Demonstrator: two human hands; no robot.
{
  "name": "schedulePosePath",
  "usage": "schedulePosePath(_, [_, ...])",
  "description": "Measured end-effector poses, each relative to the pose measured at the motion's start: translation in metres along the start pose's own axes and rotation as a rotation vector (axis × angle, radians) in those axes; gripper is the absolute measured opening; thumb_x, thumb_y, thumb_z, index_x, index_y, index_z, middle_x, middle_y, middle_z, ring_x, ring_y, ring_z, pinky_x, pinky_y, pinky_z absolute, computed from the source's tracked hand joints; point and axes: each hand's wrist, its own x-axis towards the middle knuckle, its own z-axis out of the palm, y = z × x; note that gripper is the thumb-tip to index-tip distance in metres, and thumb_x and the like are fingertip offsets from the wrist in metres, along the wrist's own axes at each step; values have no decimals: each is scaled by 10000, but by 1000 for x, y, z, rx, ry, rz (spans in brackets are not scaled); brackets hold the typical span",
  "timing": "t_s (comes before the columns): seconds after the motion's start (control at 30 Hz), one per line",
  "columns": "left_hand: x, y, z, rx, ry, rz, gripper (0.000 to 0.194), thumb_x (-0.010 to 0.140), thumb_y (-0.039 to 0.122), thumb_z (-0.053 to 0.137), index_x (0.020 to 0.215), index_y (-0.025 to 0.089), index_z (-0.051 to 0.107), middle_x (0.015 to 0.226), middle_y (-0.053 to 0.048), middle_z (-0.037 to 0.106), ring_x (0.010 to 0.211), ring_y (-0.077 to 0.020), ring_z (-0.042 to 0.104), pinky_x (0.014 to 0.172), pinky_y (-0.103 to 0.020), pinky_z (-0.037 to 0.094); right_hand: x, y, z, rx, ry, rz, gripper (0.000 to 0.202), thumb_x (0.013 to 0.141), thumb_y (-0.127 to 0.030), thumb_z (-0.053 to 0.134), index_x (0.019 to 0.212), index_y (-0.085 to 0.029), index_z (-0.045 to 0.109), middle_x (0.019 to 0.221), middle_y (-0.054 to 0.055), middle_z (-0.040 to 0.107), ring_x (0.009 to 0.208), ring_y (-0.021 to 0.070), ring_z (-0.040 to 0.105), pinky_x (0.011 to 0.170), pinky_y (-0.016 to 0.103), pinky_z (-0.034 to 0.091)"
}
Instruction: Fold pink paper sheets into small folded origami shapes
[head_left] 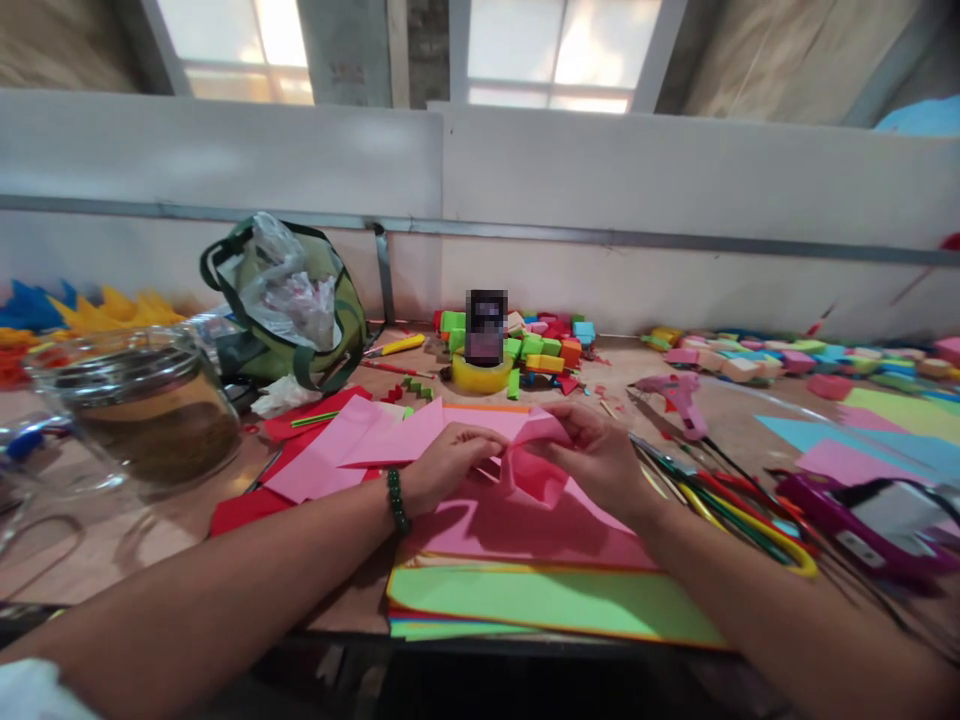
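Observation:
Between my two hands is a piece of pink paper (534,470), bent into a curved, folded shape above a stack of coloured sheets (525,600). My left hand (454,462), with a dark green bead bracelet (397,502) at the wrist, pinches the paper's left side. On the right side my right hand (596,455) grips it between thumb and fingers. Pink sheets lie on top of the stack, with green and orange ones below. More loose pink paper (322,462) and red paper (244,510) lie left of my left hand.
At left stand a glass jar (150,410) and a green bag (300,300) with plastic inside. Behind the stack are yellow tape (481,375) and small folded paper pieces (544,350). To the right lie a pink glue gun (679,400), scissors (757,520) and a purple device (862,530).

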Motion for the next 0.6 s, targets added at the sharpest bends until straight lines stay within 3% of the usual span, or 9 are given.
schedulePosePath(0.23, [3,-3,3,127,65,216,186,675,218,646,799,109,731,757,-53,696,646,-108,578,641,-217,471,-3,5,-4,-346,32,-225,312,779,-283,684,1068,-201,599,931,56,690,810,190,642,751,333,516])
schedulePosePath(0.37, [3,-5,1,196,26,204,229,742,300,627,824,107,719,703,-38,658,620,-107,554,597,-208,440,-4,10,-1,-364,-2,-226,378,775,-269,682,1133,-205,575,1000,75,691,843,202,654,746,329,519])
schedulePosePath(0.47, [2,-6,0,297,-6,191,202,726,292,627,733,103,699,612,-4,594,567,-94,499,533,-193,383,-6,11,5,-352,-69,-200,423,785,-245,666,1191,-217,549,904,46,703,764,177,655,706,301,515])
schedulePosePath(0.6, [3,-4,0,402,102,210,115,645,187,592,576,113,645,497,30,517,501,-82,436,480,-188,330,-6,6,11,-298,-84,-154,470,800,-256,638,1246,-207,499,802,18,660,711,156,619,679,290,492])
